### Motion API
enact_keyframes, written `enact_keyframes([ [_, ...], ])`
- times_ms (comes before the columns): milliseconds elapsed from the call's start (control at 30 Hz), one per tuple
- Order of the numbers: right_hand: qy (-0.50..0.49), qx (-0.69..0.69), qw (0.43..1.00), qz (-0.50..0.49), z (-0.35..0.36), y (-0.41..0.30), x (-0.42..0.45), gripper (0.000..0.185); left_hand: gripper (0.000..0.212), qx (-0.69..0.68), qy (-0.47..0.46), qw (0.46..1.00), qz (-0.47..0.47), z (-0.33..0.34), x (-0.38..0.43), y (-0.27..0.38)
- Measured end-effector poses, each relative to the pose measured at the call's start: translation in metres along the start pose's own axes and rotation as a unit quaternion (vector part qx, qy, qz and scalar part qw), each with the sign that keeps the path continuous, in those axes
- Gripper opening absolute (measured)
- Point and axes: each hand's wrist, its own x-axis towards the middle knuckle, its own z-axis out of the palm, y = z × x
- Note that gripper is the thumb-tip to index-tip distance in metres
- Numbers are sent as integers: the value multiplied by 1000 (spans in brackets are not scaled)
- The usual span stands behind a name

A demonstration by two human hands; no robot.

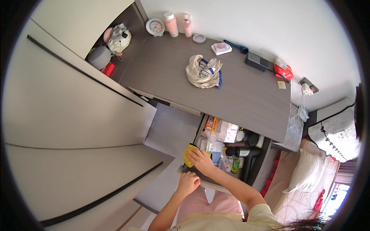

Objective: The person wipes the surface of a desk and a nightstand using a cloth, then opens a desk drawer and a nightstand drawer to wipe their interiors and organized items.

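Note:
A yellow cloth with dark trim is under the fingers of my right hand, which presses it against the left side of an open drawer. Curled over the front panel of the drawer, near its left corner, is my left hand. Inside the drawer, a black Philips hair dryer lies on the right. Clear plastic packets fill the back. A blue and white packet lies just right of the cloth, and green-yellow bands sit near the front.
A crumpled beige cloth with blue trim lies on the grey desktop. Pink bottles, a round dial gauge and a black box line the wall. Tall cabinet doors stand left; a bed is at right.

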Motion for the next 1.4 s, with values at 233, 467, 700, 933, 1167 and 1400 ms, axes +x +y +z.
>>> enact_keyframes([
  [233, 112, -74, 968, 212, -17, 52, 61, 40, 14, -93, -107, 990, -26, -2, -25, -28],
  [467, 78, -4, 992, 102, 3, -27, 11, 41, 20, -53, -253, 965, -37, -10, -22, -30],
  [700, 222, -7, 947, 233, -67, 31, 60, 55, 29, 28, 189, 981, -46, -41, 72, -13],
  [933, 126, -204, 935, 263, -25, 85, 66, 39, 50, 120, 74, 983, -120, -20, 90, -32],
  [1167, 163, -327, 843, 394, -57, 121, -43, 18, 49, 133, 85, 980, -124, -15, 84, -38],
  [1400, 147, -375, 753, 520, -86, 158, -146, 26, 48, 142, 79, 976, -143, -12, 88, -28],
])
